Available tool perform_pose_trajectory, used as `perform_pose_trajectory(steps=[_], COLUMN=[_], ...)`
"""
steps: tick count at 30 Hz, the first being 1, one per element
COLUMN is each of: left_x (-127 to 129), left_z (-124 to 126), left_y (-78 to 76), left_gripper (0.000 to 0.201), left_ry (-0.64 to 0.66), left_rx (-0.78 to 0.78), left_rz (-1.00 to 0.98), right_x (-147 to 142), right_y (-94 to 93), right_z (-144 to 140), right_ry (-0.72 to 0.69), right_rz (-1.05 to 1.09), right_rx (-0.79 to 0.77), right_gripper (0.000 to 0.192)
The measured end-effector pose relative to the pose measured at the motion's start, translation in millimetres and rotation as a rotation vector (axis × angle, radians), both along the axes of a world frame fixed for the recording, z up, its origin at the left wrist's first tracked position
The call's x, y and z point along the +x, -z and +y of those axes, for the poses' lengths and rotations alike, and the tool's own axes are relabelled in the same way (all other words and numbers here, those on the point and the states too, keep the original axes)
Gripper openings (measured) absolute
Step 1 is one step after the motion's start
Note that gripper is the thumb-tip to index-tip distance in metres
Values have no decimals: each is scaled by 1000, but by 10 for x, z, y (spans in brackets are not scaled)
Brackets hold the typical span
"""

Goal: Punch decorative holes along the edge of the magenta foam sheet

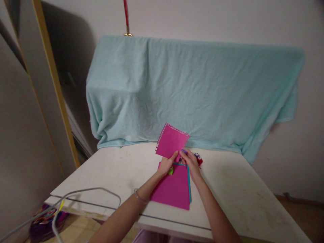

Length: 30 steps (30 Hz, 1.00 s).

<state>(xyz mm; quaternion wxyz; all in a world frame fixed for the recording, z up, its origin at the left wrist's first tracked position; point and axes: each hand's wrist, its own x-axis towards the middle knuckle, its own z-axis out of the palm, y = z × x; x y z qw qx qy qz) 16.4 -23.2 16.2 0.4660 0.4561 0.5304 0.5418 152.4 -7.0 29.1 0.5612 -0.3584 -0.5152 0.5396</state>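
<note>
Two hands meet at the centre of the frame, just below the middle. Your left hand (166, 164) pinches the lower edge of a pink card (171, 141) with a punched border, holding it upright and tilted above the table (118, 168); a small green thing shows under that hand, too small to tell what. Your right hand (191, 162) is curled on something purple at the card's lower right corner — likely a small punch, though it is mostly hidden. Below both lies a stack of pink sheets (172, 189) with a teal sheet (189, 184) edging out on its right. A red-and-purple toy-like punch (198, 158) sits just right of your right hand. I judge you are mid-way along an edge; the next press calls for lining up the unpunched side. No container is in view — only a light blue cloth (192, 91) draped behind.
</note>
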Motion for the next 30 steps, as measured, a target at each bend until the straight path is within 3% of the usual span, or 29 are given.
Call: perform_pose_trajectory(steps=[5, 12, 18, 30], left_x=[-16, -37, -26, -37], left_z=[23, 28, 87, 142], left_y=[-14, 35, 156, 250], left_gripper=[54, 64, 68, 67], left_ry=[-32, 55, 74, 74], left_rx=[109, -145, -154, -130], left_rz=[54, 260, 258, 249], right_x=[-16, -15, -7, -12], right_y=[-53, -26, 30, 65], right_z=[-43, -23, 6, 21], right_ry=[39, 110, 137, 150], right_rz=[-29, -37, -60, -35], right_rx=[-6, 14, 37, 69], right_gripper=[40, 37, 35, 37])
